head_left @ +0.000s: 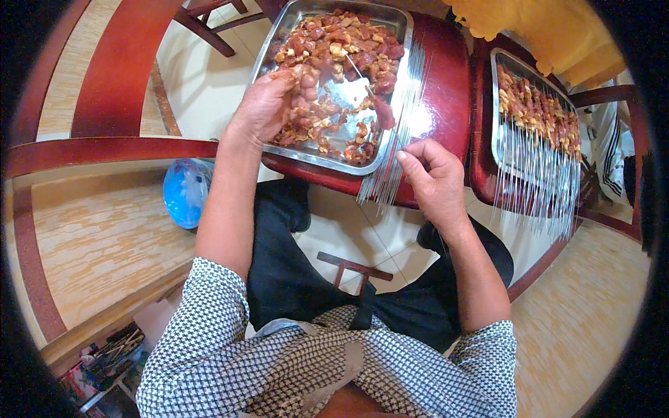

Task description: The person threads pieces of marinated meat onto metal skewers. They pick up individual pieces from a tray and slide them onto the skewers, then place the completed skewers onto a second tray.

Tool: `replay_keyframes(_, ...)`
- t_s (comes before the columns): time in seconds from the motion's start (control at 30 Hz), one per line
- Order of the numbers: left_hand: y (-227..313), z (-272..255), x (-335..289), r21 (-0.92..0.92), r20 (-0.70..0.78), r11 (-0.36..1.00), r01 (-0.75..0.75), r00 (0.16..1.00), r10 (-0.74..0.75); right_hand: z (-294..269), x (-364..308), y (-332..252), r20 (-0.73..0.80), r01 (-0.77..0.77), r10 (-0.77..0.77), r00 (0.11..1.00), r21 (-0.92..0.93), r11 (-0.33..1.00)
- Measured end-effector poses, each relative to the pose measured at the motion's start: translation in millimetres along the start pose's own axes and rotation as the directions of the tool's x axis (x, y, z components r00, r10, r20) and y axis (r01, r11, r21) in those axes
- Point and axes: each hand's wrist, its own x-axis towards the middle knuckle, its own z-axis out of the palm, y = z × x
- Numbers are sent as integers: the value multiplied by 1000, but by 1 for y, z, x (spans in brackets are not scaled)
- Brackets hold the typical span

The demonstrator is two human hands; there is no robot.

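A metal tray (327, 161) in front of me holds a heap of raw marinated meat pieces (327, 35). My left hand (268, 104) is over the tray's left side, its fingers curled in against the meat; anything inside them is hidden. To the right of the tray, my right hand (435, 174) is closed in a pinch of thumb and forefinger. From that pinch a thin metal skewer (358, 71) slants up and left over the tray, with a dark red piece of meat (383, 113) threaded on it. Loose bare skewers (411, 90) lie along the tray's right edge.
Beneath the tray is a dark red wooden stool or chair seat (446, 76). A second metal tray (496, 125) at the right holds several loaded skewers (536, 111), their bare ends jutting toward me. A blue bag-lined container (185, 195) stands at the left. Yellow cloth (543, 35) hangs far right.
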Motion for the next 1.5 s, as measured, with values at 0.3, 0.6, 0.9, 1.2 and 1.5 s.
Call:
replay_keyframes(0.3, -10, 19, 1, -327, 137, 945, -22, 988, 71, 4, -3, -6, 40, -2, 1, 999, 20, 1000)
replay_keyframes(0.6, -15, 20, 7, -410, 71, 908, -88, 989, 128, 7, -5, 0, 73, 120, -113, 991, -107, 987)
replay_keyframes(0.9, -19, 23, 8, -341, 127, 938, -63, 985, 113, 9, -6, 2, 85, 141, -128, 988, -170, 975)
replay_keyframes(1.2, -19, 29, 7, -304, 100, 947, -106, 985, 143, 11, -6, 3, 81, 118, -105, 991, -182, 976)
replay_keyframes(1.5, -25, 34, 7, -379, 86, 918, -114, 984, 157, 17, -9, 2, 58, 81, -72, 996, -182, 980)
